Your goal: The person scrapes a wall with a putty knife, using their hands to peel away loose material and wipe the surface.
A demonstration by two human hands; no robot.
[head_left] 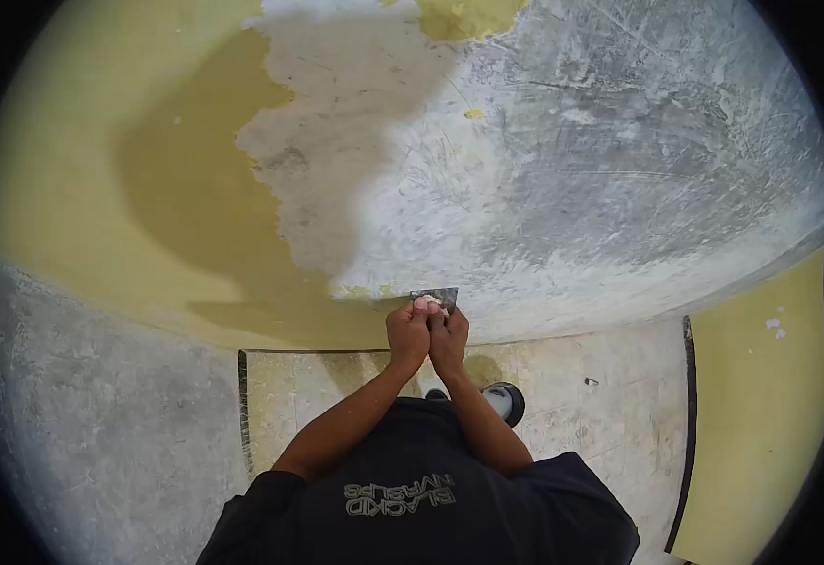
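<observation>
My left hand and my right hand are side by side, both closed around a scraper with a flat dark metal blade. Something pale and crumpled-looking shows at the thumbs; the fingers cover most of the handle. The blade lies against the lower part of the wall, close to ragged yellow paint remnants. Left of the blade the yellow paint is intact, while bare, scratched grey-white surface spreads up and to the right.
A jagged paint edge runs up the wall, partly under my shadow. Below lies a pale floor with a small dark object. A white and black object shows beside my right forearm. Another yellow surface stands right.
</observation>
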